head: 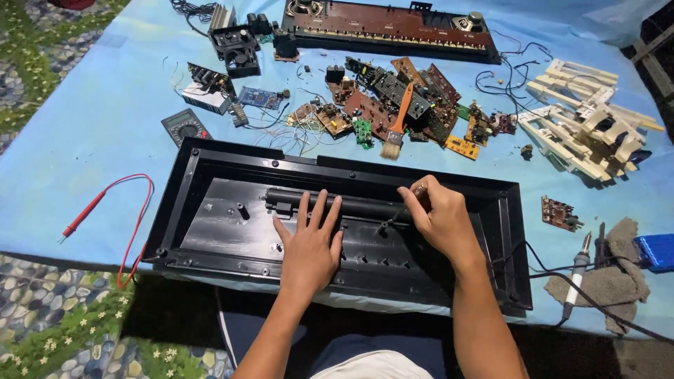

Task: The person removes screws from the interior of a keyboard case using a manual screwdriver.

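A long black plastic keyboard casing (210, 165) lies open side up at the near edge of the blue cloth. My left hand (309, 245) rests flat, fingers spread, on the casing's floor beside a black cylindrical ridge (365, 205). My right hand (439, 214) is closed around a thin dark screwdriver (399, 213), whose tip points down at a post inside the casing.
Behind the casing lie several circuit boards (393, 105), a paintbrush (397, 130), a multimeter (186, 126) with a red probe lead (105, 200), and a long board with speakers (393, 28). White key frames (586, 119) sit at right. A soldering iron (577, 270) lies on a grey rag.
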